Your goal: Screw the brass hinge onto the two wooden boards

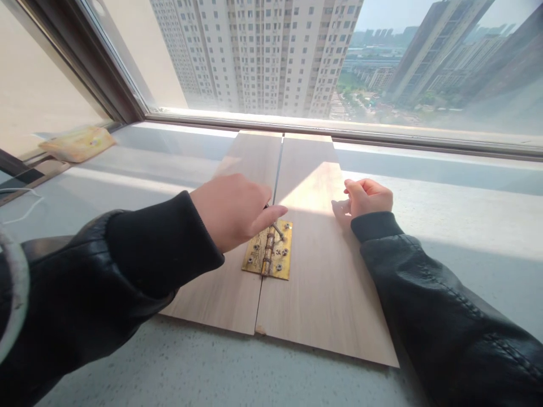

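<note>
Two pale wooden boards, the left one point(220, 305) and the right one point(322, 294), lie side by side with a narrow gap. A worn brass hinge point(282, 265) spans the gap, with several screws in its leaves. My left hand point(237, 212) is closed around a screwdriver point(277, 230), its handle hidden in the fist. The thin metal shaft slants down to the hinge's right leaf, near its upper screws. My right hand point(370, 195) is held with curled fingers by the right board's outer edge; whatever it pinches, if anything, is hidden.
The boards rest on a speckled white sill point(127, 362), reaching back to the window frame point(382, 144). A yellowish packet point(78, 144) lies at the far left corner. A white cable point(23, 209) and a pale curved band point(17, 294) show at the left edge.
</note>
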The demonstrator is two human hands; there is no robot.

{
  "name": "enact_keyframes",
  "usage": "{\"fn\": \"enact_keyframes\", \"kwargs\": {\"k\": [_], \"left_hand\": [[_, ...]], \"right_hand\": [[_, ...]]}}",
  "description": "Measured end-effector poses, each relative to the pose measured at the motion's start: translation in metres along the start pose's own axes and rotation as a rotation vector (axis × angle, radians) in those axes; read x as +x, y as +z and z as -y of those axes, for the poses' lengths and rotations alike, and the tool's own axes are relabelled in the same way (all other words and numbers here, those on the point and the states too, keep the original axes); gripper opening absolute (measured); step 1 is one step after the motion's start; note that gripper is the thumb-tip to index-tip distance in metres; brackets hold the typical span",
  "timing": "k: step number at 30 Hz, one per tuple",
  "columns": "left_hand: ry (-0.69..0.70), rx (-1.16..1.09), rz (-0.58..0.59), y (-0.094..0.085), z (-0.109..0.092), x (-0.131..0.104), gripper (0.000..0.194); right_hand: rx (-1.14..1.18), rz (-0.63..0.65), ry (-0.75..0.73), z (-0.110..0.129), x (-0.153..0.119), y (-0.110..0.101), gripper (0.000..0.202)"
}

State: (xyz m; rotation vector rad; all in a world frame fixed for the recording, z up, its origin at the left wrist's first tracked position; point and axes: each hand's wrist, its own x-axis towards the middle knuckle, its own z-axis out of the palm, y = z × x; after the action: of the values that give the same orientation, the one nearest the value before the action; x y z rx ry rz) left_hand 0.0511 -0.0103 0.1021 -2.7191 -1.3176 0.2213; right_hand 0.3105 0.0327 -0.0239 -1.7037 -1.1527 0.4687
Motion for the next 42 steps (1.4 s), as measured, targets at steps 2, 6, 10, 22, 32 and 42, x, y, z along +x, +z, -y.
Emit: {"fn": "enact_keyframes", "kwargs": {"k": [2, 6, 10, 22, 32, 42], "left_hand": [[0.062, 0.021, -0.003, 0.000, 0.001, 0.000, 0.045], [0.170, 0.067, 0.003, 0.000, 0.004, -0.004, 0.038], [0.163, -0.074, -0.012, 0.000, 0.007, -0.007, 0.028], [-0.147, -0.188, 0.106, 0.000, 0.005, 0.009, 0.062], [0.303, 0.009, 0.012, -0.001, 0.015, 0.013, 0.051], [0.295, -0.102, -0.045, 0.000, 0.006, 0.010, 0.046]], "right_hand": [[-0.010, -0.005, 0.003, -0.002, 0.002, 0.000, 0.027], [-0.020, -0.004, 0.006, -0.006, 0.005, 0.000, 0.027], [-0.011, 0.009, 0.002, -0.010, 0.007, 0.000, 0.027], [0.007, 0.026, -0.012, -0.013, 0.009, 0.001, 0.027], [0.024, -0.009, 0.000, -0.008, 0.005, 0.002, 0.028], [0.035, -0.010, -0.010, -0.006, 0.003, 0.002, 0.029]]}}
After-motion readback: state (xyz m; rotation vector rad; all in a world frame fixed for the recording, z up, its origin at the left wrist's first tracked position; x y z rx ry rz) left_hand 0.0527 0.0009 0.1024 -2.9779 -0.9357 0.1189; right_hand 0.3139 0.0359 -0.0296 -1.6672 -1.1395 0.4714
